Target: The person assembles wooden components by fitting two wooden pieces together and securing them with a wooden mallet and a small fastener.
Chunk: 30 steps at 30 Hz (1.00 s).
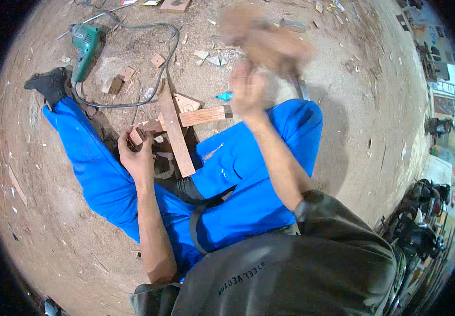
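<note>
A: what are the hands doing?
B: Left hand [138, 152] is curled round a wooden end [137, 136] beside two crossed wood strips [179, 137] between the legs. Right hand [249, 89] is at one brown wooden thing [277, 50], too blurry to tell its grip.
A: tools?
B: one green drill [85, 48], on the ground [375, 95].

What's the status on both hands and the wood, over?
Left hand gripping wood at the left end of crossed wooden strips. Right hand blurred, holding wooden mallet-like tool. Blue marker close by; green drill farther off.
</note>
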Motion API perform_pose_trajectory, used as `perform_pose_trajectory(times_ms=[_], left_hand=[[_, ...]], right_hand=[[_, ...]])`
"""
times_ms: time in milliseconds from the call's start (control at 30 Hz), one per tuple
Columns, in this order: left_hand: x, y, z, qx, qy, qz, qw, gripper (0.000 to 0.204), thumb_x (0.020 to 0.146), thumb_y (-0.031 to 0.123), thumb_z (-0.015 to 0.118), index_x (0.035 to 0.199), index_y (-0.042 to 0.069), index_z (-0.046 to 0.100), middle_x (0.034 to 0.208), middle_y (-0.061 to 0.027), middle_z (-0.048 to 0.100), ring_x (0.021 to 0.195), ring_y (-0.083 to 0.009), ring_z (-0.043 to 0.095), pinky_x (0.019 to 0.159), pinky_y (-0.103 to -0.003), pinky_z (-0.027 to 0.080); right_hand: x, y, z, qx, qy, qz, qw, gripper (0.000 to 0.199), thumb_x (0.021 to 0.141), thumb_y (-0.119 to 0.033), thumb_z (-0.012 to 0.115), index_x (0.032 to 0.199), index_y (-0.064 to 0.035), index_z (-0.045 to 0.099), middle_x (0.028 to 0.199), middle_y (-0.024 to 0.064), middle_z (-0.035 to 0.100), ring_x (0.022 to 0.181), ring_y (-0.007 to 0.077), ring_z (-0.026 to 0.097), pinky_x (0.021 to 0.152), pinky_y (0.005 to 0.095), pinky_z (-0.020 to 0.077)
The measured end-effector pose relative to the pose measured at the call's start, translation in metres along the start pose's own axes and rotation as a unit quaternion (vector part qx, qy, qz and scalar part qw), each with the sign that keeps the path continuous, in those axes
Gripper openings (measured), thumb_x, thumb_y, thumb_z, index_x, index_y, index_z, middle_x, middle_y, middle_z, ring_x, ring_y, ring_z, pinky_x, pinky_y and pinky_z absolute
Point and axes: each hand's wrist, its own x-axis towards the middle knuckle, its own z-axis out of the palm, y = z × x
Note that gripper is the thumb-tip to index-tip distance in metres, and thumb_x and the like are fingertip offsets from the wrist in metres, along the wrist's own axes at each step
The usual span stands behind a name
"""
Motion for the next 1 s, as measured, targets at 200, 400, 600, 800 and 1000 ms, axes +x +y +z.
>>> perform_pose_trajectory(times_ms=[200, 400, 600, 800, 1000], left_hand=[[0.005, -0.011, -0.002, 0.085, 0.044, 0.082, 0.992, 0.043, 0.082, 0.013, 0.081, 0.117, -0.004, 0.062, 0.110, -0.0133, 0.066, 0.102, -0.0212, 0.063, 0.094, -0.035, 0.050], [0.002, -0.011, -0.006, 0.082, 0.044, 0.086, 0.992, 0.044, 0.082, 0.013, 0.081, 0.118, -0.004, 0.062, 0.110, -0.0136, 0.066, 0.100, -0.0210, 0.063, 0.090, -0.034, 0.051], [0.010, -0.022, -0.002, 0.087, 0.027, 0.086, 0.992, 0.046, 0.082, 0.012, 0.080, 0.121, -0.004, 0.061, 0.110, -0.0134, 0.066, 0.100, -0.0204, 0.063, 0.089, -0.034, 0.051], [0.002, -0.001, -0.001, 0.068, 0.021, 0.076, 0.995, 0.045, 0.083, 0.012, 0.079, 0.121, -0.004, 0.061, 0.113, -0.0151, 0.065, 0.104, -0.0231, 0.063, 0.093, -0.035, 0.050], [0.009, -0.025, -0.006, 0.053, 0.048, 0.111, 0.991, 0.042, 0.081, 0.009, 0.080, 0.117, -0.003, 0.063, 0.112, -0.0142, 0.065, 0.104, -0.0231, 0.063, 0.093, -0.036, 0.050]], right_hand=[[-0.002, 0.034, 0.010, -0.277, -0.105, 0.283, 0.912, 0.068, 0.101, -0.059, 0.048, 0.073, 0.0006, 0.064, 0.063, 0.0100, 0.060, 0.061, 0.0184, 0.059, 0.061, 0.0370, 0.0459], [0.005, -0.034, 0.010, 0.062, 0.015, 0.275, 0.959, 0.072, 0.104, -0.064, 0.037, 0.066, -0.0065, 0.056, 0.058, 0.0011, 0.051, 0.052, 0.0115, 0.048, 0.050, 0.0294, 0.0374], [-0.014, 0.034, 0.023, -0.156, -0.018, 0.064, 0.986, 0.071, 0.108, -0.053, 0.031, 0.066, -0.0019, 0.056, 0.057, 0.0115, 0.052, 0.055, 0.0229, 0.056, 0.056, 0.0404, 0.0439], [0.000, 0.020, 0.018, -0.196, -0.146, 0.307, 0.920, 0.075, 0.102, -0.062, 0.042, 0.067, -0.0002, 0.063, 0.062, 0.0128, 0.060, 0.060, 0.0238, 0.060, 0.062, 0.0426, 0.0470], [0.016, -0.028, 0.024, -0.013, -0.073, 0.101, 0.992, 0.054, 0.110, -0.041, 0.041, 0.075, -0.0031, 0.056, 0.059, 0.0030, 0.051, 0.055, 0.0114, 0.048, 0.052, 0.0286, 0.0374]])
